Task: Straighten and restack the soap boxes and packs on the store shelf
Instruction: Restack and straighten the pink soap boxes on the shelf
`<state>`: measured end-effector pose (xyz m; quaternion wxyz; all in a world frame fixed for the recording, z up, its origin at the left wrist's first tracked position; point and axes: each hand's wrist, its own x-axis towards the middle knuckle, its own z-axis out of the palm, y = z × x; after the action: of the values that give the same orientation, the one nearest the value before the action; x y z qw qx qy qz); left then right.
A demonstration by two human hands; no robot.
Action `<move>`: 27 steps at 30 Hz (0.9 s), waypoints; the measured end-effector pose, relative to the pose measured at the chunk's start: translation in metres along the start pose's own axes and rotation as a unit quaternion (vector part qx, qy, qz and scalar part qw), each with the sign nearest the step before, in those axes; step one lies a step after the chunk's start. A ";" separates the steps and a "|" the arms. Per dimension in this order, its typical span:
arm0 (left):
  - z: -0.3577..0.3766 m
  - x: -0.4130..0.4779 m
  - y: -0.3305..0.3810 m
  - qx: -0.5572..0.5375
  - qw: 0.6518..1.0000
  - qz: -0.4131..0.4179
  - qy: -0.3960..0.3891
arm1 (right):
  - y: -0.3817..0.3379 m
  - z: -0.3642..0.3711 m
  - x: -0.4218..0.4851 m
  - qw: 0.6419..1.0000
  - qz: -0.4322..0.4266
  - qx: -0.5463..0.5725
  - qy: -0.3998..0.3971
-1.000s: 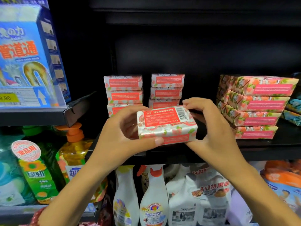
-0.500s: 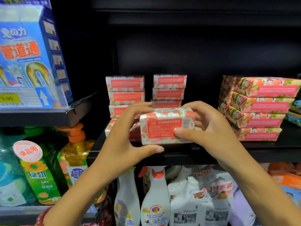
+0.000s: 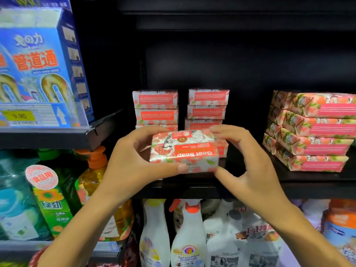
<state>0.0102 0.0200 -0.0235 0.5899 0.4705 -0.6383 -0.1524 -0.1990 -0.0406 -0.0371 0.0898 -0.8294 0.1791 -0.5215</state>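
One soap box (image 3: 185,151) was gripped by curled fingers of the left hand (image 3: 131,162) and right hand (image 3: 248,164) over the shelf (image 3: 192,189). Two box stacks (image 3: 156,106) behind were partly hidden; four packs (image 3: 316,132) were piled rightward.

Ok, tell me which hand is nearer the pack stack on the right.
Right. The right hand grips the box at its right end, on the side toward the packs; the left hand grips its left end, across the box from them.
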 end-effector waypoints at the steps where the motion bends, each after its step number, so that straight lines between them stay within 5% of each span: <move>1: -0.004 0.001 -0.002 0.011 1.000 -0.002 0.028 | 0.002 -0.002 0.000 1.000 0.028 -0.011 0.000; 11: -0.005 0.004 -0.020 0.168 0.980 -0.015 0.109 | 0.019 -0.004 -0.011 0.970 0.117 -0.115 -0.180; 18: -0.005 0.008 -0.023 0.301 0.945 0.052 0.120 | 0.019 -0.005 -0.013 0.967 0.098 -0.136 -0.193; 27: 0.005 -0.001 -0.014 0.333 0.923 0.119 0.151 | 0.019 -0.012 0.010 0.976 0.106 -0.081 -0.171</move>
<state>0.0115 0.0118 -0.0364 0.5021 0.5778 -0.6071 0.2132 -0.2098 -0.0616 -0.0299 0.1061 -0.8874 0.2894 -0.3428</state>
